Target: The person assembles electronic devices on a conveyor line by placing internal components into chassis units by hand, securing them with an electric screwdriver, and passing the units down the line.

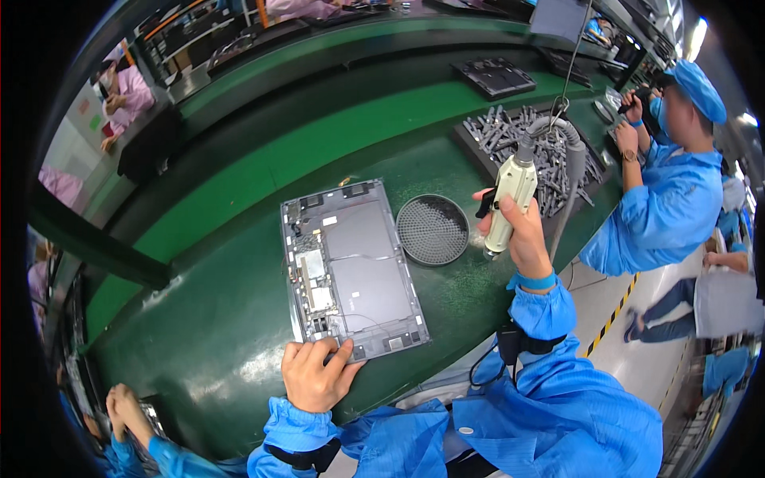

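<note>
An opened tablet (370, 275) lies on the green bench, its circuit board and flat dark battery exposed. My left hand (319, 373) grips its near edge with fingers curled and thumb on top. Raised over the bench to the right, my right hand (522, 235) is closed around a pale electric screwdriver (511, 195), whose tip points down and toward me. A grey hose joins its upper end. Between the tablet and the screwdriver sits a round dark dish (433, 229) with a gridded surface. Any screws in it are too small to make out.
Behind the screwdriver, a black tray (480, 159) holds many grey, narrow parts. Another opened device (496, 77) lies farther back. A co-worker in blue (669, 191) stands at the right; another person's hands (127, 410) rest at the lower left. A dark post (100, 231) rises at left.
</note>
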Tool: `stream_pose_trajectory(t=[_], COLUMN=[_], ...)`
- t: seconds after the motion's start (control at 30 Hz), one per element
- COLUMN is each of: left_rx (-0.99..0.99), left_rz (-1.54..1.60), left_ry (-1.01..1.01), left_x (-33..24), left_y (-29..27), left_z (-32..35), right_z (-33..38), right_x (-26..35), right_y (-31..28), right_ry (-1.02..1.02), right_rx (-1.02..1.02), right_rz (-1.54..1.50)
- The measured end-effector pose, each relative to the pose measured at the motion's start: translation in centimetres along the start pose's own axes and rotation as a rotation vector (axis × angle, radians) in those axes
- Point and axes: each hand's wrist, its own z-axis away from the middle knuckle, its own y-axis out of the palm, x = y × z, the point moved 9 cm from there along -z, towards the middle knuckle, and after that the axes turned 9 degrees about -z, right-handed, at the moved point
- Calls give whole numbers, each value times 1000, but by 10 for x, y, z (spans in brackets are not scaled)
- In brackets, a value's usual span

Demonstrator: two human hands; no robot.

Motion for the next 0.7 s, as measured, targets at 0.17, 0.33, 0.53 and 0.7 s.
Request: stream_pose_trajectory(t=[0.17, 0.33, 0.53, 0.7], left_rx=[24, 11, 30, 22], left_rz=[-12, -35, 1, 61], left_ry=[-56, -105, -124, -104], left_x=[-12, -22, -20, -15], left_y=[7, 10, 18, 21], left_z=[-13, -25, -26, -25], right_z=[-19, -34, -34, -32], right_x=[17, 9, -9, -11], right_y=[12, 36, 38, 40], right_ry=[-98, -181, -219, -245], right_rx=[-168, -252, -234, -249], right_rz=[-288, -306, -303, -276])
